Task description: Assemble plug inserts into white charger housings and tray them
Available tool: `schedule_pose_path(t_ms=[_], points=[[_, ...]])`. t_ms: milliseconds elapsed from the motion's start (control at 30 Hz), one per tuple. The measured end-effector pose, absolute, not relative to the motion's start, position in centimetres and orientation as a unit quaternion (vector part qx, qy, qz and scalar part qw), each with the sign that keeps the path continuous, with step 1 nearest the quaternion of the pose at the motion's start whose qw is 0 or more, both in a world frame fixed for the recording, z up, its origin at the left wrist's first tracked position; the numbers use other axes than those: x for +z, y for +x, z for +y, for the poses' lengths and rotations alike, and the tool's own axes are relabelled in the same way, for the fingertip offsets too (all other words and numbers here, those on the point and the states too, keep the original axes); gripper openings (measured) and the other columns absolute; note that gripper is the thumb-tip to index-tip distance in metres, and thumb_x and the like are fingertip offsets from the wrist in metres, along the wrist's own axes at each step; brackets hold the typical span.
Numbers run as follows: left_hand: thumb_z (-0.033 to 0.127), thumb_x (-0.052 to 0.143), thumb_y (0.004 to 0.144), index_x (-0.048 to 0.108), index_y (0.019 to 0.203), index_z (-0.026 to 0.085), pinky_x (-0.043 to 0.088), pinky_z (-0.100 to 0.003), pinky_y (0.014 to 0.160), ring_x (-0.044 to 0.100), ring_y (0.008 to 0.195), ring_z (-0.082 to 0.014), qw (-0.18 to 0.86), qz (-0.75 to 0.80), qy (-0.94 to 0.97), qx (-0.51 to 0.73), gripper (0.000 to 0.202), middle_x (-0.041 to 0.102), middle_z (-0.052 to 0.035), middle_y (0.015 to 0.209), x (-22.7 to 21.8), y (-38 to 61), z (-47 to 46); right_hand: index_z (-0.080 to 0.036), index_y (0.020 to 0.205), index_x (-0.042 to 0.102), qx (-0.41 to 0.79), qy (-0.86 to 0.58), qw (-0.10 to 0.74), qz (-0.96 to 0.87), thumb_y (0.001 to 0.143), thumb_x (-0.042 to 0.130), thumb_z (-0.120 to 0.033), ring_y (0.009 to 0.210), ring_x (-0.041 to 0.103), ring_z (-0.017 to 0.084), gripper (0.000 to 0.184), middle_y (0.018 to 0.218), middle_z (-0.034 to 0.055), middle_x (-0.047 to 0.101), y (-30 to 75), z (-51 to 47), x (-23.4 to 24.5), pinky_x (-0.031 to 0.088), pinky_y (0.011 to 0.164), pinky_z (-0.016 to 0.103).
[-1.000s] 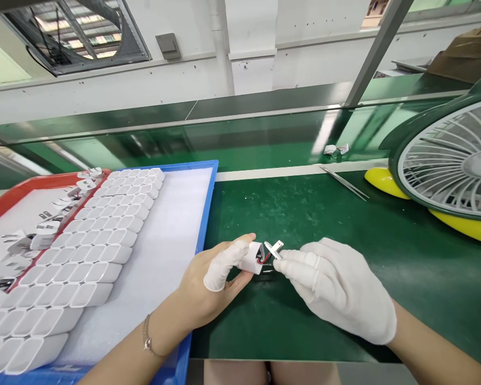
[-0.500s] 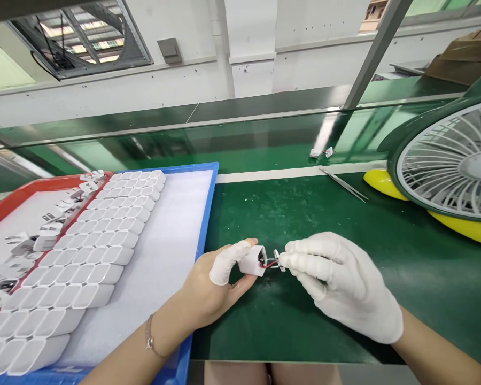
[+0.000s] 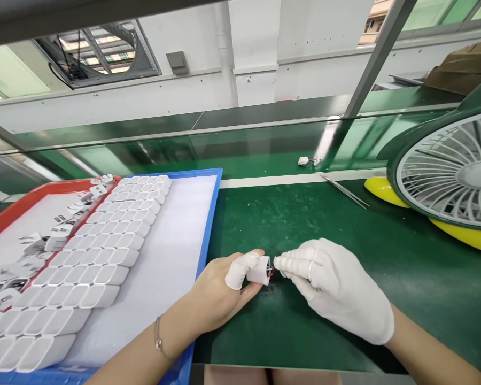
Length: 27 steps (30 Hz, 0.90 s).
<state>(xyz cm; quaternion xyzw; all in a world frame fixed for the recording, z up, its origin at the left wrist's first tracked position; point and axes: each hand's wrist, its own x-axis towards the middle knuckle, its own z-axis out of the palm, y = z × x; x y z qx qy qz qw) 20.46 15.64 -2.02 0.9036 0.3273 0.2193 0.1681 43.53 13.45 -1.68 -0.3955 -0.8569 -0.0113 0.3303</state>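
Near the front of the bench, my left hand (image 3: pixel 220 286) grips a small white plastic plug housing (image 3: pixel 258 271) between thumb and fingers, its open end facing right. One finger of that hand wears a white cover. Red wire and dark parts show at the housing's mouth. My right hand (image 3: pixel 332 286), in a white glove, pinches a wired plug cap (image 3: pixel 282 273) close to that mouth. The gloved fingers hide most of the cap. A narrow gap lies between the fingertips and the housing.
A blue tray (image 3: pixel 208 224) at left holds rows of white housings (image 3: pixel 116 251). Beside it, a red tray (image 3: pixel 8 211) carries plug parts with pins (image 3: pixel 58 235). Tweezers (image 3: pixel 344 191), a small wired piece (image 3: pixel 303 161) and a green fan (image 3: pixel 460 166) occupy the back and right.
My right hand has moved left, bringing the plug cap closer to the housing's mouth. Less wire shows between them. The camera view has shifted slightly.
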Motion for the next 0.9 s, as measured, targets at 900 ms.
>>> schedule_pose_path(t_ms=[900], points=[[0.028,0.067,0.080,0.056,0.097,0.015,0.056,-0.025,0.051,0.064,0.057,-0.0134,0.593,0.356,0.528,0.493,0.024,0.069,-0.0058,0.083,1.1,20.6,17.2,-0.020,0.117,0.059,-0.032,-0.567,0.211,-0.796,0.089,0.047,-0.029,0.103,0.056,0.024,0.032,0.117,0.0070,0.060,44.6,17.2,-6.6,0.049,0.088,0.043]])
